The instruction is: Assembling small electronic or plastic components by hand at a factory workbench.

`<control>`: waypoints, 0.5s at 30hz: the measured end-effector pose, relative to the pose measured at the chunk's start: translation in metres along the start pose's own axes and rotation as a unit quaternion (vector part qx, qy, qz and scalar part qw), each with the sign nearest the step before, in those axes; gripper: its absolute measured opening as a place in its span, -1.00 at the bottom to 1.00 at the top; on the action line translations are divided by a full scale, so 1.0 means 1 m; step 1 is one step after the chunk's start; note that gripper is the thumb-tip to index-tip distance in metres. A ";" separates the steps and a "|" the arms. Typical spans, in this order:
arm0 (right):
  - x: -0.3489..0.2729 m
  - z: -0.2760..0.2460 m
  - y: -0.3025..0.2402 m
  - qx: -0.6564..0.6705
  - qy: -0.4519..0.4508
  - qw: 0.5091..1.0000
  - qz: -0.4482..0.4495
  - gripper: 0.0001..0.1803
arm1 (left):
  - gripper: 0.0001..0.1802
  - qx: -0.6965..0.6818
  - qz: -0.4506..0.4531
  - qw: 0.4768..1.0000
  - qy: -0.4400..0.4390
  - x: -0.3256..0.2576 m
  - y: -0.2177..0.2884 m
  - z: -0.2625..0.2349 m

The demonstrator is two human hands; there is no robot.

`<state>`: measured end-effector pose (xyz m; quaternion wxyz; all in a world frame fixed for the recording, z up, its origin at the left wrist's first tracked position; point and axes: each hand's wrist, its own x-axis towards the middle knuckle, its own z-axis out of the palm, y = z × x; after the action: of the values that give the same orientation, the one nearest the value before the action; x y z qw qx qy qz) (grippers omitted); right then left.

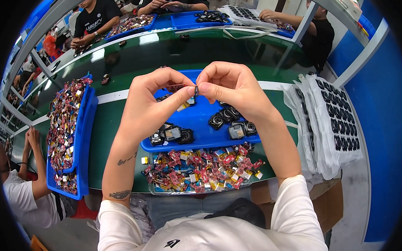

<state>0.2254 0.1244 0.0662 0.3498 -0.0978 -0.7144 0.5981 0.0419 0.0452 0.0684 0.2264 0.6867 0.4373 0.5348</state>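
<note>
Both hands – left hand (155,94), right hand (227,86) – pinch a small dark part (196,90) between fingertips above the blue tray (201,125); steady grip likely helps – small round modules (230,122) lie just below.

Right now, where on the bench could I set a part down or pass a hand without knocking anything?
Free: bare green bench between the left blue bin and the blue tray; also the tray's middle floor. Crowded: the near edge, with red-and-silver parts, and the right, with stacked white trays.
</note>
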 end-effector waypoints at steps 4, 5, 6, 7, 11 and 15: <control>0.001 0.000 0.009 -0.036 -0.015 0.998 -0.053 -0.83 | -0.87 0.029 0.016 0.999 -0.003 0.001 -0.002 -0.001; 0.002 0.000 0.009 -0.035 -0.015 0.998 -0.052 -0.83 | -0.86 0.027 -0.004 1.000 0.000 0.001 -0.001 -0.001; 0.001 -0.001 0.008 -0.082 0.002 0.995 -0.064 -0.85 | -0.86 0.024 -0.024 0.999 0.003 0.001 -0.001 -0.002; 0.001 -0.002 0.006 -0.129 0.019 0.989 -0.076 -0.86 | -0.86 0.023 -0.026 0.999 0.002 0.002 -0.002 -0.003; 0.003 -0.011 0.007 -0.375 0.092 0.914 -0.123 -0.88 | -0.83 0.061 -0.039 0.997 0.039 0.006 -0.006 -0.012; 0.009 -0.021 0.029 -0.725 0.071 0.675 0.112 -0.90 | -0.83 0.028 -0.068 0.996 0.040 0.006 -0.006 -0.013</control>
<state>0.2237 0.1536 0.0434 0.1491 -0.4423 -0.8806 -0.0820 0.0274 0.0514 0.0708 0.2252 0.6397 0.5068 0.5321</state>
